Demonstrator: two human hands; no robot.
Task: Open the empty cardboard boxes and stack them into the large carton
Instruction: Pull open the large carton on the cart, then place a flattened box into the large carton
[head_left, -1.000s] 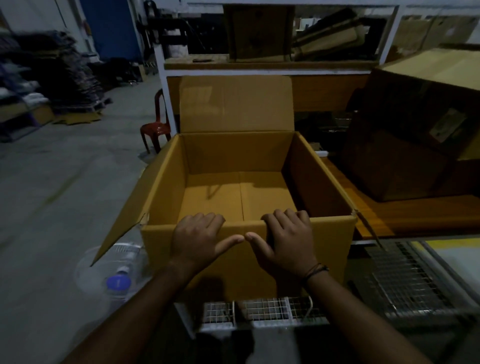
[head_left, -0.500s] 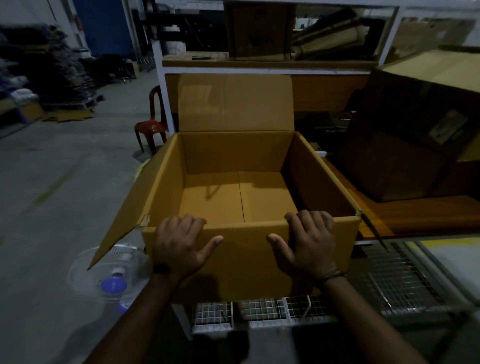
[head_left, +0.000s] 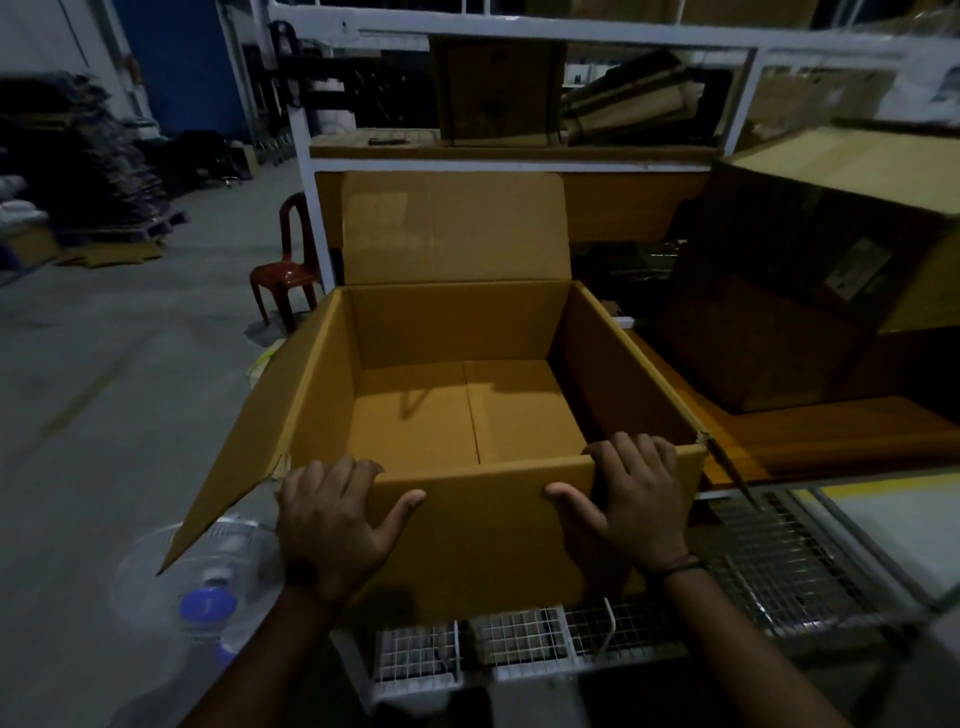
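A large open cardboard carton (head_left: 488, 525) stands in front of me on a wire rack, empty inside, its far flap upright and its left flap hanging outward. My left hand (head_left: 332, 519) lies on the near flap by the carton's left corner, fingers hooked over the fold, thumb spread on the outer face. My right hand (head_left: 631, 496) grips the same flap near the right corner in the same way. The near flap is folded down against the carton's front.
A wire rack (head_left: 519, 644) lies under the carton and runs to the right. A pedestal fan (head_left: 202, 597) stands at lower left. A red plastic chair (head_left: 285, 275) sits by a white shelf frame (head_left: 306, 171). Big cardboard boxes (head_left: 810, 291) rest on a wooden bench at right.
Both hands have slid apart along the near flap, from the middle out toward the carton's two front corners. The carton has stayed in place.
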